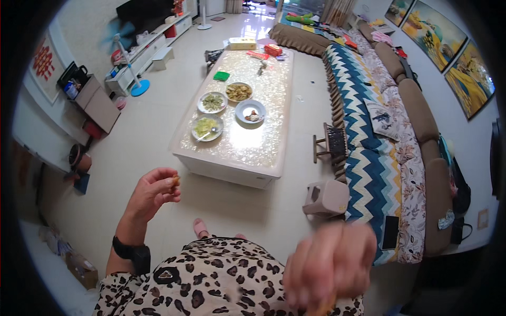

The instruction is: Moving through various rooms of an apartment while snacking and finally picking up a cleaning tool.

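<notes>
My left hand (152, 191) is raised over the floor short of the table. A small brown-orange morsel of food (176, 180) is pinched between its thumb and fingers. My right hand (332, 262) is close to the camera at the lower right and blurred by motion. Its fingers are bent around an orange-brown piece (326, 307), probably food, mostly cut off by the lower edge. Ahead stands a long glossy table (253, 152). On it are a plate of pale green vegetables with a spoon (207, 127), two other plates of food (212, 102) and a bowl with scraps (250, 111).
A plastic stool (328, 197) and a small woven chair (334, 144) stand between table and sofa (365, 173). A phone-like black device (390, 233) lies on the sofa. A standing fan (128, 65) is at the left. Boxes (242, 43) and a green cloth (221, 76) rest on the table.
</notes>
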A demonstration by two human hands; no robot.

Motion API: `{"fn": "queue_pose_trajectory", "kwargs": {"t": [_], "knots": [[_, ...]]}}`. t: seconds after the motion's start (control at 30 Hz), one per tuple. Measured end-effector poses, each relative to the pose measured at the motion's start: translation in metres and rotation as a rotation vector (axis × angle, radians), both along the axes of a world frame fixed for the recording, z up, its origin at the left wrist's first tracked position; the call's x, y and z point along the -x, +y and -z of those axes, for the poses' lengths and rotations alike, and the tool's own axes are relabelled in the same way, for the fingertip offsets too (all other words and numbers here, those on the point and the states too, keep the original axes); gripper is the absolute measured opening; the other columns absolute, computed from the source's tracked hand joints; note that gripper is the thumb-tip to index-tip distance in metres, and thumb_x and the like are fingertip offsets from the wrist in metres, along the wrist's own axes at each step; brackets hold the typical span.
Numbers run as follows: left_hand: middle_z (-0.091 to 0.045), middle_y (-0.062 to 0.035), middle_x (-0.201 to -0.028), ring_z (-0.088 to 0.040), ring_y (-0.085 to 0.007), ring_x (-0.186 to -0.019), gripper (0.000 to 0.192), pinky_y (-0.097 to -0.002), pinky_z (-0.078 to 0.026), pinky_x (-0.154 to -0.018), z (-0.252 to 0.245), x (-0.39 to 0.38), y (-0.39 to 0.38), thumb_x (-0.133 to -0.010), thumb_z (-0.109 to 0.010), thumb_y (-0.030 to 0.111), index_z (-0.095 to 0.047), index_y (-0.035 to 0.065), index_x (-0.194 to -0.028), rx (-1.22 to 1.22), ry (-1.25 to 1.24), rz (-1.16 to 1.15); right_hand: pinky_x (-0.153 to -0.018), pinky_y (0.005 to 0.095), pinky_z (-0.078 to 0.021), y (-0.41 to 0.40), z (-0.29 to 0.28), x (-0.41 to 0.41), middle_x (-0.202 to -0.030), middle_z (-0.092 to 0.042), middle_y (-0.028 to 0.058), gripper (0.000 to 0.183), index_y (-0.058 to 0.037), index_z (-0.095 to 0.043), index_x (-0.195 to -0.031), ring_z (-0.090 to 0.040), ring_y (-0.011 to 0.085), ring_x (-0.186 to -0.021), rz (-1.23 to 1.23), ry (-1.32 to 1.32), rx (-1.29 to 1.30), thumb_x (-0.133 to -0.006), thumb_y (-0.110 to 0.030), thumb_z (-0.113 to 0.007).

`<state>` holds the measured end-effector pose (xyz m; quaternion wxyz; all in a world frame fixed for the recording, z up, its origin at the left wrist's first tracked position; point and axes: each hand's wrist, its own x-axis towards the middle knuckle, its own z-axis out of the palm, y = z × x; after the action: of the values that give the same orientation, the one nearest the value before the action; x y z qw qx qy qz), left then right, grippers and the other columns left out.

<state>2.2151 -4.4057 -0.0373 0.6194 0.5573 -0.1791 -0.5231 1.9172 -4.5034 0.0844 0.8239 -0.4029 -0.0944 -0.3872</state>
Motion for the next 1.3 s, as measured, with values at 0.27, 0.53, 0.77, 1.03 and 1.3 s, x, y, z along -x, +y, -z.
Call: {"fn": "queue_pose_trajectory", "kwargs": {"t": [0.27, 0.53, 0.77, 1.03, 1.3], "knots": [[-0.061, -0.0075, -0.091, -0.061, -0.0146, -0.076, 0.018, -0.0266, -0.054, -0.068, -0.038, 0.015, -0.036, -0.084, -0.062, 0.012, -0.056, 0.0016, -0.098, 0.049, -0.019, 0.158, -0.071, 0.0371, -0.0559, -0.067, 0.098, -0.035, -0.090, -0.057, 0.0125, 0.007, -0.0012, -0.052, -0.086, -0.063, 0.0233, -0.079, 0.077, 0.309, -0.403, -0.081, -0.006, -0.051], [-0.062, -0.0113, -0.095, -0.062, -0.0161, -0.082, 0.018, -0.0277, -0.052, -0.073, -0.038, 0.027, -0.051, -0.083, -0.060, 0.004, -0.057, -0.0020, -0.099, 0.185, 0.000, 0.265, -0.053, 0.0245, -0.0449, -0.063, 0.135, -0.074, -0.078, -0.049, 0.0036, 0.013, -0.0059, -0.051, -0.092, -0.050, 0.0147, -0.072, -0.042, 0.479, -0.655, -0.086, -0.016, -0.047], [-0.063, -0.0127, -0.092, -0.063, -0.0171, -0.081, 0.019, -0.0276, -0.054, -0.072, -0.038, 0.038, -0.061, -0.083, -0.061, 0.004, -0.056, -0.0025, -0.100, 0.193, 0.024, 0.276, -0.042, 0.0160, -0.0287, -0.060, 0.110, -0.077, -0.070, -0.046, -0.0040, 0.017, -0.0046, -0.055, -0.099, -0.038, 0.0021, -0.050, -0.064, 0.774, -0.288, -0.087, -0.016, -0.056], [-0.064, -0.0121, -0.085, -0.065, -0.0176, -0.073, 0.015, -0.0269, -0.056, -0.065, -0.059, 0.046, -0.065, -0.084, -0.060, 0.007, -0.055, -0.0027, -0.095, 0.172, 0.042, 0.370, -0.047, 0.0145, -0.0280, -0.051, 0.086, -0.072, -0.068, -0.053, -0.0056, 0.024, -0.0004, -0.060, -0.105, -0.040, -0.0018, -0.057, 0.247, 0.801, 0.234, -0.082, -0.005, -0.062], [-0.063, -0.0139, -0.089, -0.063, -0.0190, -0.080, 0.013, -0.0269, -0.050, -0.070, -0.163, 0.070, -0.030, -0.080, -0.064, -0.001, -0.060, -0.0061, -0.091, 0.455, -0.352, 0.846, -0.040, 0.0230, -0.0342, -0.043, 0.005, -0.042, -0.057, -0.055, 0.0042, 0.026, -0.0004, -0.060, -0.101, -0.047, 0.0106, -0.043, 0.438, 0.318, 1.005, -0.075, 0.002, -0.062]]}}
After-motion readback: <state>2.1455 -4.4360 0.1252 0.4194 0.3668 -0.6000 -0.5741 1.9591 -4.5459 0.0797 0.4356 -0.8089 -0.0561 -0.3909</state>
